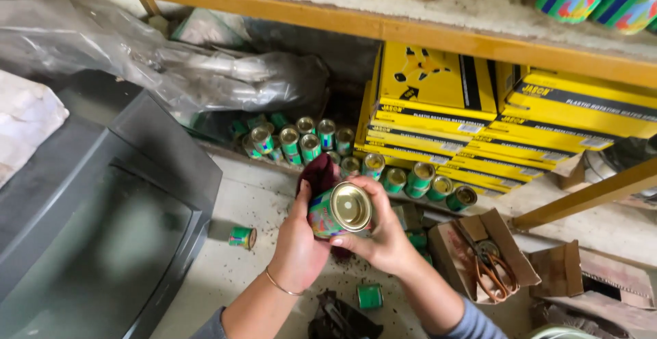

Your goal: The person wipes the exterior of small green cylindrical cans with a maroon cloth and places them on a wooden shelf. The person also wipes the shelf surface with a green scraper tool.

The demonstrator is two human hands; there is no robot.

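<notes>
Head view: my left hand (299, 243) and right hand (384, 233) are together on one small tin can (337, 212), both clamped round it, gold lid end facing up at me. Left hand also pins a dark maroon cloth (320, 173) against the can's side. The can is held above the concrete floor (239, 202), just in front of the low shelf. On the shelf: a row of same green cans (356, 157) lying on their sides, and a stack of yellow boxes (472, 127) to their right. Loose can (242, 236) on the floor at left, another (369, 296) below my hands. Grey TV set (89, 222) far left. Open cardboard box with scissors (489, 270) at right.
</notes>
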